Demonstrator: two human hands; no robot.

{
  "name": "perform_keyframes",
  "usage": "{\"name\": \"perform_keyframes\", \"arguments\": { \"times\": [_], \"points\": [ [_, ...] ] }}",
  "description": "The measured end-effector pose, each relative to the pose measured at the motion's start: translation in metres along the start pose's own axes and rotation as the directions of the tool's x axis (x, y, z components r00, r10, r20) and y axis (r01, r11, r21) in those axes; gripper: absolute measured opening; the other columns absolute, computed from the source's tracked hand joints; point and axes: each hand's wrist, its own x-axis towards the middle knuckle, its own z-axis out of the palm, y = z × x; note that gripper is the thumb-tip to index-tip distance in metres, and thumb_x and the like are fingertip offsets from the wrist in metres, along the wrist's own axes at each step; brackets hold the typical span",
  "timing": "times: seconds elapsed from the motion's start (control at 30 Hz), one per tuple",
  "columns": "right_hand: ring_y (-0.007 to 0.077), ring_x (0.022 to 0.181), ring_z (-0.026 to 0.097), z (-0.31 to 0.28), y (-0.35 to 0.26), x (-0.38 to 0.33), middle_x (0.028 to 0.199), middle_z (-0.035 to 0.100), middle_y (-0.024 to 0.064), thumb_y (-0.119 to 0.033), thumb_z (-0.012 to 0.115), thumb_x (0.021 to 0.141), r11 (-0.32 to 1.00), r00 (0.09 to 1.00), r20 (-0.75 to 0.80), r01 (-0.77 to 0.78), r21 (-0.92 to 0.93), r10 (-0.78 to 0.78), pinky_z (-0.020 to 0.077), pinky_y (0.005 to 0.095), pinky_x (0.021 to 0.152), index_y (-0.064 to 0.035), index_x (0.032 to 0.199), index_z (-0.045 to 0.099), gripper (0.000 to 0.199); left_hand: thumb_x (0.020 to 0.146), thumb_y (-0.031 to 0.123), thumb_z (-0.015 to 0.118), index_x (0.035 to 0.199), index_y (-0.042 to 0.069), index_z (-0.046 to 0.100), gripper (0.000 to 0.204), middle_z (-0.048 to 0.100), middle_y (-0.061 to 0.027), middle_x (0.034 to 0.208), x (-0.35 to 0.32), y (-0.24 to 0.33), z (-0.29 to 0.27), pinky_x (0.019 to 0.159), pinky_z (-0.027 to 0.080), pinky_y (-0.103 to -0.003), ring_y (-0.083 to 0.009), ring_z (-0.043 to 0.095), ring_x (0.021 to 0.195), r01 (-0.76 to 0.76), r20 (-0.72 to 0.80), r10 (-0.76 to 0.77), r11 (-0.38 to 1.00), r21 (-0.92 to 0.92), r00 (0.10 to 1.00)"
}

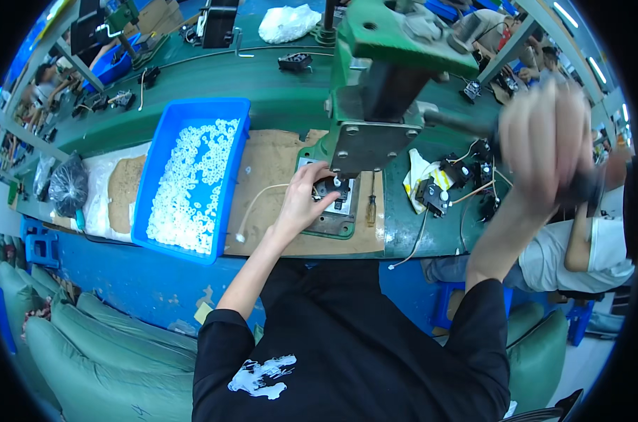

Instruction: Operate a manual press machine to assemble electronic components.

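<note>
A green arbor press (374,141) stands on the bench in front of me, its ram above a metal base plate (333,224). Under the ram sits a small black housing (328,187) with a white round piece on top. My left hand (303,199) pinches that housing between thumb and fingers, and a pale cable (257,195) trails off to its left. Raised at the right, my right hand (547,144) is wrapped around the handle end of the press lever (461,123); motion smears it.
Left of the press, a blue tray (142,228) holds many small white round plastic parts. A screwdriver (371,204) lies right of the base. Several black cabled units (432,196) crowd the bench's right side. A seated person (579,246) is close at the right.
</note>
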Motion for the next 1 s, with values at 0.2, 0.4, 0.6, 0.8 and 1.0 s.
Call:
{"name": "perform_keyframes", "arguments": {
  "times": [0.2, 0.4, 0.6, 0.8, 1.0],
  "points": [
    [0.0170, 0.041, 0.050, 0.131, 0.016, -0.037, 0.047, 0.043, -0.0020, -0.033, 0.079, 0.081, 0.600, 0.776, -0.124, -0.568, -0.563, 0.618, 0.0359, 0.0313, 0.039, -0.0142, 0.057, 0.049, 0.044, 0.075, 0.015, 0.082, 0.138, -0.001, 0.046, 0.074, 0.068, -0.0152, 0.116, 0.001, 0.002, -0.004, 0.102, 0.044, -0.044, -0.0346, 0.056, 0.119, -0.036, 0.000, 0.036, 0.999, 0.023, 0.999],
    [0.0170, 0.039, 0.045, 0.139, 0.037, -0.035, 0.047, 0.041, -0.0015, -0.017, 0.075, 0.076, 0.508, 0.766, -0.100, -0.511, -0.694, 0.634, 0.0309, 0.0318, 0.038, -0.0144, 0.052, 0.042, 0.041, 0.072, 0.013, 0.081, 0.141, 0.005, 0.049, 0.076, 0.071, -0.0066, 0.115, -0.004, -0.010, -0.006, 0.102, 0.043, -0.046, -0.0314, 0.055, 0.120, -0.066, 0.010, 0.067, 0.997, -0.031, 0.998],
    [0.0129, 0.040, 0.042, 0.135, 0.050, -0.046, 0.050, 0.042, -0.0039, -0.019, 0.073, 0.077, 0.539, 0.795, -0.005, -0.416, -0.733, 0.607, 0.0287, 0.0283, 0.038, -0.0152, 0.052, 0.039, 0.043, 0.068, 0.015, 0.083, 0.139, 0.005, 0.052, 0.078, 0.069, -0.0058, 0.119, -0.002, -0.015, 0.000, 0.101, 0.045, -0.046, -0.0307, 0.053, 0.125, -0.054, -0.074, 0.051, 0.997, -0.047, 0.996],
    [0.0134, 0.042, 0.042, 0.143, 0.068, -0.061, 0.051, 0.039, -0.0032, -0.015, 0.074, 0.076, 0.513, 0.847, -0.124, -0.423, -0.747, 0.517, 0.0294, 0.0291, 0.039, -0.0153, 0.052, 0.038, 0.043, 0.069, 0.025, 0.082, 0.128, 0.007, 0.060, 0.065, 0.061, -0.0090, 0.126, -0.001, -0.011, -0.009, 0.103, 0.042, -0.050, -0.0358, 0.048, 0.130, -0.139, -0.076, 0.150, 0.982, 0.125, 0.986],
    [0.0147, 0.042, 0.045, 0.148, 0.047, -0.043, 0.051, 0.045, -0.0018, -0.013, 0.076, 0.075, 0.616, 0.793, -0.404, -0.609, -0.500, 0.456, 0.0332, 0.0302, 0.042, -0.0138, 0.051, 0.041, 0.043, 0.070, 0.023, 0.084, 0.138, 0.007, 0.052, 0.077, 0.056, -0.0135, 0.130, -0.010, -0.011, -0.020, 0.107, 0.040, -0.051, -0.0387, 0.044, 0.132, -0.049, 0.057, 0.038, 0.977, 0.210, 0.998]
  ]
}}
